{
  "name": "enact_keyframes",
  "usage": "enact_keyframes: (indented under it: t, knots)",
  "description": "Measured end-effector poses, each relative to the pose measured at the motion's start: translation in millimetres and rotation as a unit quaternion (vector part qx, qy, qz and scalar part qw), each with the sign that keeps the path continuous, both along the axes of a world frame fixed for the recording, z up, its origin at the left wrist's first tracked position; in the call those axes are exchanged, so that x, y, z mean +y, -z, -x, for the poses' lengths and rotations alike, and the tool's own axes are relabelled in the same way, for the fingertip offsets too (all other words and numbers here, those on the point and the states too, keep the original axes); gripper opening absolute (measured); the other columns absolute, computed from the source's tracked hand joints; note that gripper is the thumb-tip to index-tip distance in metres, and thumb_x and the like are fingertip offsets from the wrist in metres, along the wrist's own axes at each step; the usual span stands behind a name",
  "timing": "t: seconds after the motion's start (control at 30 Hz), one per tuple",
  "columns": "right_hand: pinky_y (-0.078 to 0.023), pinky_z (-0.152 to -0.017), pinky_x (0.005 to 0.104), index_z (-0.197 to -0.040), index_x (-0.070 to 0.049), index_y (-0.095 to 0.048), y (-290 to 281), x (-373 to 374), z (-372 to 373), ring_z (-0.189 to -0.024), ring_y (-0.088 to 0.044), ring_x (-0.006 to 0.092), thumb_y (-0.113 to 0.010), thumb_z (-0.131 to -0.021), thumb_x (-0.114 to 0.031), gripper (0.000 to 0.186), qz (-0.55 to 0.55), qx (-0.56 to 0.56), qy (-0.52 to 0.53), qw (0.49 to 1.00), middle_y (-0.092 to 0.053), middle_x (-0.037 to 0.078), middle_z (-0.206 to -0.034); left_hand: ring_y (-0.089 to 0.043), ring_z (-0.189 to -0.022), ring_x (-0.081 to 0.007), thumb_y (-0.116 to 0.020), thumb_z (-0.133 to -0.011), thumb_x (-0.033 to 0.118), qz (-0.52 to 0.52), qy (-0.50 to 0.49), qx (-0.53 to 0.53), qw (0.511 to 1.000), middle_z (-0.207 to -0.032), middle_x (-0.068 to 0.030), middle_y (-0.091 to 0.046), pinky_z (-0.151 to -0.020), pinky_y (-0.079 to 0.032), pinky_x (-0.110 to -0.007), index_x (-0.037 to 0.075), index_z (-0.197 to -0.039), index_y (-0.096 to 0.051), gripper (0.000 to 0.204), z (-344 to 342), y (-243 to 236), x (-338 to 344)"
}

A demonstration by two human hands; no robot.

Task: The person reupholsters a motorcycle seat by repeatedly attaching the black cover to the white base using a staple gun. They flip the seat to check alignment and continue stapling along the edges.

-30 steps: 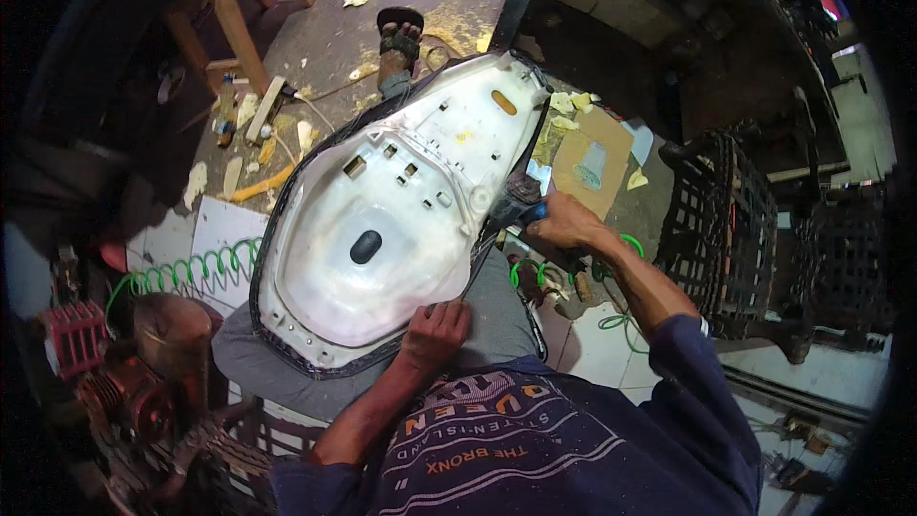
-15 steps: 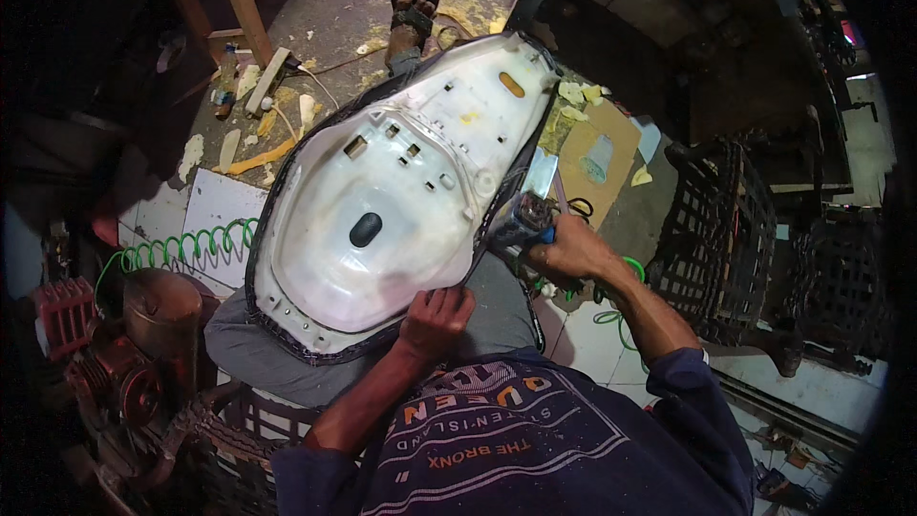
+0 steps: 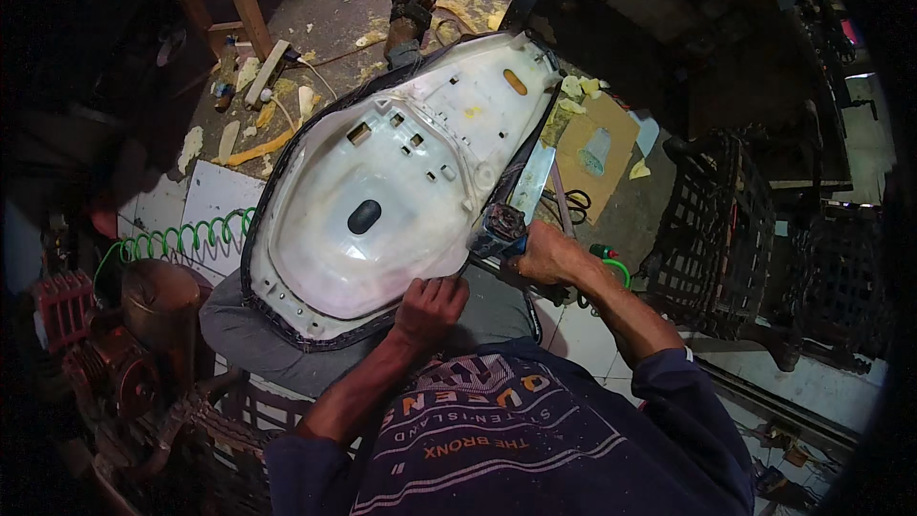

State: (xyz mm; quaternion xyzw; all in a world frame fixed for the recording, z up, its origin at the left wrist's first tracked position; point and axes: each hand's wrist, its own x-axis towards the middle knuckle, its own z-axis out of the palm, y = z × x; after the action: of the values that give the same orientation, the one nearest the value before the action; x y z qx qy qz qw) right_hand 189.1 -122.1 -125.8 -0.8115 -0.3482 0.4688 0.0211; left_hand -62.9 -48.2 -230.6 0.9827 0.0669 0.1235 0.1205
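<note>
We see one long, white moulded plastic seat shell [image 3: 411, 201], underside up, edged all round with black covering [image 3: 250, 263], lying across the person's lap in grey trousers [image 3: 234, 339]. Its long axis runs on a slant: the narrow end points away to the upper right, and the broad, rounded end lies at the lower left, over the thigh. On it we count one black oval piece [image 3: 364, 217] in the wide hollow and one orange-toned oval slot [image 3: 516, 82] near the narrow end.

Both hands are in view. The right hand [image 3: 549, 253] is closed round one compact dark tool with a blue body [image 3: 501, 229], held at the shell's right-hand rim; we cannot tell whether they touch. The left hand [image 3: 432, 311] rests with bent fingers on the near rim; its thumb is hidden, so we cannot tell whether it grips or only presses.

Around them we count one brown cardboard sheet [image 3: 616, 134], one white power strip [image 3: 267, 74], one wooden stool [image 3: 244, 5] and one sandalled foot [image 3: 411, 10] beyond the shell. A green coiled hose [image 3: 191, 237] stretches at left.
</note>
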Motion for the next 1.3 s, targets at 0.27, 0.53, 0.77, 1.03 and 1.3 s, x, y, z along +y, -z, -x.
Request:
enact_keyframes:
  t: [0.27,0.53,0.77,1.03,1.3]
  knots:
    - [-0.059,-0.085,0.05,-0.104,0.016,-0.07,-18.8,-8.1,14.7,-0.097,-0.075,0.0452,-0.074,-0.082,-0.025,0.047,-0.005,-0.016,0.039,0.999,-0.071,0.038,-0.1,-0.06,-0.118,-0.0299,-0.062,-0.088,0.019,-0.066,0.066,-0.1,0.991,-0.13,-0.014,-0.062,-0.103,-0.05,-0.049,0.005,-0.131,-0.064,0.046,27.3,-22.9,27.1]
    - [-0.056,-0.083,0.0493,-0.104,0.012,-0.07,-39.5,-6.0,13.6,-0.087,-0.074,0.0404,-0.072,-0.079,-0.025,0.044,0.009,0.035,0.066,0.997,-0.074,0.03,-0.093,-0.059,-0.129,-0.0435,-0.06,-0.092,0.016,0.053,-0.047,-0.021,0.997,-0.138,-0.0218,-0.062,-0.113,-0.042,-0.062,0.005,-0.131,-0.066,0.041,15.4,-6.7,13.5]
    - [-0.055,-0.084,0.0467,-0.111,0.009,-0.07,-49.2,5.7,20.4,-0.089,-0.073,0.0387,-0.074,-0.082,-0.022,0.043,0.015,0.062,0.071,0.995,-0.074,0.029,-0.096,-0.063,-0.119,-0.0423,-0.061,-0.09,0.014,0.098,-0.06,-0.063,0.991,-0.135,-0.0229,-0.061,-0.102,-0.05,-0.052,0.001,-0.129,-0.066,0.042,15.6,-1.9,8.0]
    - [-0.056,-0.075,0.0474,-0.097,0.012,-0.07,-24.8,-10.0,19.2,-0.078,-0.072,0.0364,-0.077,-0.08,-0.024,0.04,0.042,0.004,0.09,0.995,-0.073,0.029,-0.085,-0.064,-0.121,-0.0388,-0.066,-0.085,0.01,0.091,-0.073,-0.043,0.992,-0.139,-0.0184,-0.06,-0.101,-0.053,-0.05,0.006,-0.125,-0.073,0.04,12.2,-14.2,7.9]
    - [-0.056,-0.074,0.0429,-0.103,0.007,-0.071,-17.3,-49.2,24.9,-0.074,-0.07,0.0278,-0.075,-0.08,-0.02,0.036,-0.119,-0.001,0.105,0.987,-0.073,0.018,-0.084,-0.068,-0.11,-0.0358,-0.066,-0.082,0.008,0.118,-0.132,0.024,0.984,-0.123,-0.0172,-0.068,-0.089,-0.055,-0.046,0.019,-0.131,-0.073,0.05,4.2,-37.8,12.2]
